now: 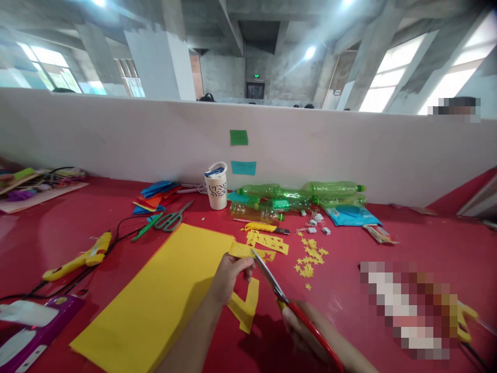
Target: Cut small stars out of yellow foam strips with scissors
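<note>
My left hand [231, 272] pinches a strip of yellow felt [239, 249] over the table's middle. In my right hand [301, 321] is a pair of scissors [274, 284] with red handles, its blade tips touching the strip's right end. Under my left hand hangs or lies a bent yellow offcut [248, 305]; which of the two I cannot tell. A large yellow sheet [166, 290] lies flat to the left, partly behind my left forearm. Right of the blades are several small cut yellow stars [308, 256]. Yellow scraps with star-shaped holes [267, 242] lie just beyond the strip.
A yellow craft knife [264, 228], green plastic bottles [279, 194] and a white cup [216, 189] stand or lie behind. Green-handled scissors [171, 220], a yellow glue gun [83, 257] with cable, and a purple power strip [42, 331] are left. A white partition [155, 134] borders the red table.
</note>
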The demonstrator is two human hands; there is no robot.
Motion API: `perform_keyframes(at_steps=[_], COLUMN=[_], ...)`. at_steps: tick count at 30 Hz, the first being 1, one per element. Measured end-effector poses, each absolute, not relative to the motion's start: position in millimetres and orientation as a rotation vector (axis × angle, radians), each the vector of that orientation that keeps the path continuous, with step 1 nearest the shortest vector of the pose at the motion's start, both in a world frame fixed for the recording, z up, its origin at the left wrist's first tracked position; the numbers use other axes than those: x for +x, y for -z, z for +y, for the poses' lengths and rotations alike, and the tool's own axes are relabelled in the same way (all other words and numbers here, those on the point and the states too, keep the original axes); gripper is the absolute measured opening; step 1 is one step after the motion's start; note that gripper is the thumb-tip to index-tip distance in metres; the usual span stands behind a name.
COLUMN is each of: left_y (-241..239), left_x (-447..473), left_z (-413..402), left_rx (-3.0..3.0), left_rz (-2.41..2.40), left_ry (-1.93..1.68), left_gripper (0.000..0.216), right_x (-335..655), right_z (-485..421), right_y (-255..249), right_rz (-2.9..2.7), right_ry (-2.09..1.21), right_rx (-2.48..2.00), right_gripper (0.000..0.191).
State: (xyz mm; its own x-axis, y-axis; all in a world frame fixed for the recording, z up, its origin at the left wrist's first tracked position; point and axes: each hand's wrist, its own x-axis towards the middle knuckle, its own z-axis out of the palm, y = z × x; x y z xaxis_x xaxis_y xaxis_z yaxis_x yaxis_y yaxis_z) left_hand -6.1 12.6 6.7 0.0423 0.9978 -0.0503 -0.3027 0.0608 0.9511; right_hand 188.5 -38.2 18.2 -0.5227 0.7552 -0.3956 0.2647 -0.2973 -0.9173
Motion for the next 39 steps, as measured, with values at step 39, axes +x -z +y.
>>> perform_keyframes(at_steps=[39], left_y=[-4.7], left_x=[-8.2], left_z=[16.2], left_rx=[0.966], left_rz=[0.986], left_ry=[-1.341], left_gripper=[0.018], right_x=[188.0], right_z=[-34.3], right_y=[-13.6], right_rz=[-1.574], right_ry=[-1.867], right_rx=[-1.337], right_gripper=[0.047])
